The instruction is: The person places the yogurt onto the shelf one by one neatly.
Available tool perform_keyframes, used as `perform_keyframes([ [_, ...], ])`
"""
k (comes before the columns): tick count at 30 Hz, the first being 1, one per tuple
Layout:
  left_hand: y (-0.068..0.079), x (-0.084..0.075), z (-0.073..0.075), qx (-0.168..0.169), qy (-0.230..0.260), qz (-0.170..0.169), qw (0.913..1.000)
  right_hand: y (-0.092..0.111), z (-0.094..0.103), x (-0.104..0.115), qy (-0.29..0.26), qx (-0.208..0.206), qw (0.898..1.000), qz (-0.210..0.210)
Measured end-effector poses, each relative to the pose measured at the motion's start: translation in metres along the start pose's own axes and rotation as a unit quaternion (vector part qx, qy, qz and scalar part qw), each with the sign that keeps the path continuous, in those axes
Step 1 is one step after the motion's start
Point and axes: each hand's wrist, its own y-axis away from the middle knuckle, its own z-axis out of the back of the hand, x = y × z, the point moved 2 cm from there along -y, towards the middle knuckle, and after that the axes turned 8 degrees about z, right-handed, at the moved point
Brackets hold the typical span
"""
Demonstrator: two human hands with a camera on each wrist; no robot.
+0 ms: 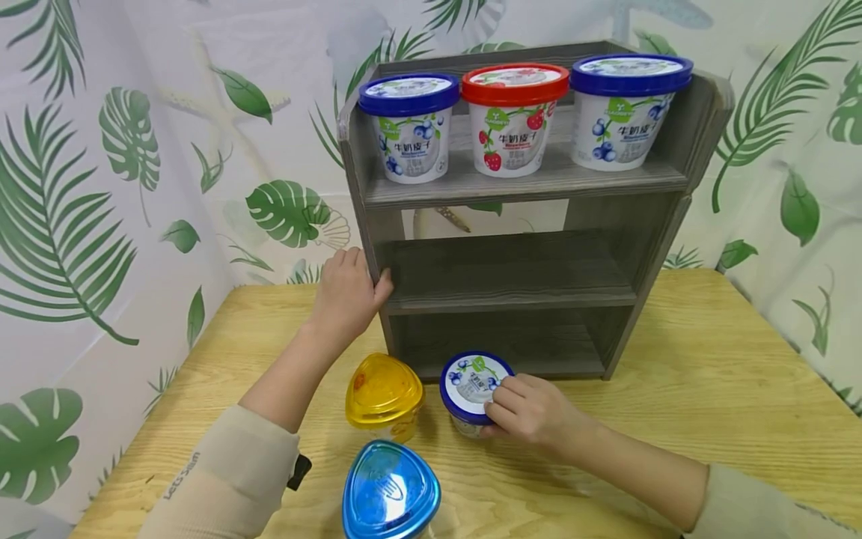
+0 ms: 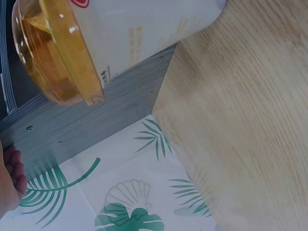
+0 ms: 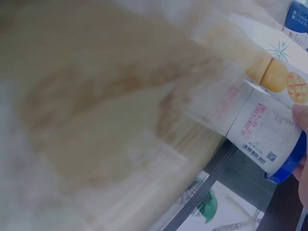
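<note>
My left hand (image 1: pixel 346 296) grips the left side panel of a grey wooden shelf unit (image 1: pixel 512 273), thumb over its front edge. In the left wrist view the fingertips (image 2: pixel 17 173) lie against that panel. On the table before the bottom shelf stands a white tub with a blue lid (image 1: pixel 474 382) and blueberry pictures. My right hand (image 1: pixel 535 414) holds this tub by its right side, thumb low and fingers at the lid's rim. The right wrist view shows the tub's barcoded wall (image 3: pixel 264 134), with the thumb (image 3: pixel 301 118) beside it.
On the top shelf stand a blue-lidded tub (image 1: pixel 414 138), a red-lidded strawberry tub (image 1: pixel 513 131) and another blue-lidded tub (image 1: pixel 622 123). A yellow-lidded tub (image 1: pixel 384 393) and a blue triangular-lidded tub (image 1: pixel 390 490) stand on the wooden table (image 1: pixel 734 419) between my arms.
</note>
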Motion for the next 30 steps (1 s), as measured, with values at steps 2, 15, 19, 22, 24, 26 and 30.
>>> perform_keyframes([
  [2,-0.0001,0.0005,-0.0009,0.003,0.0,0.001,1.0,-0.0005,0.0004,-0.0001,-0.005,-0.004,1.0,0.003],
  [15,0.0004,0.0011,-0.0018,-0.003,-0.001,-0.002,1.0,-0.004,0.0019,0.0002,-0.029,0.002,0.999,0.023],
  [19,0.0001,0.0008,-0.0014,-0.004,-0.003,-0.006,1.0,-0.0052,0.0026,-0.0001,-0.037,-0.005,0.999,0.027],
  [22,0.0,0.0007,-0.0013,-0.006,-0.004,-0.009,0.9999,-0.0055,0.0033,-0.0005,-0.038,-0.008,0.999,0.031],
  [24,0.0,0.0007,-0.0011,-0.005,-0.003,-0.01,0.9999,-0.0055,0.0038,-0.0008,-0.041,-0.008,0.999,0.031],
  [26,0.0001,0.0009,-0.0014,-0.001,-0.002,-0.006,1.0,-0.0059,0.0044,-0.001,-0.044,-0.007,0.998,0.033],
  [30,-0.0003,0.001,-0.0016,0.013,-0.001,0.004,0.9999,-0.0086,0.007,-0.0019,-0.051,-0.004,0.998,0.035],
])
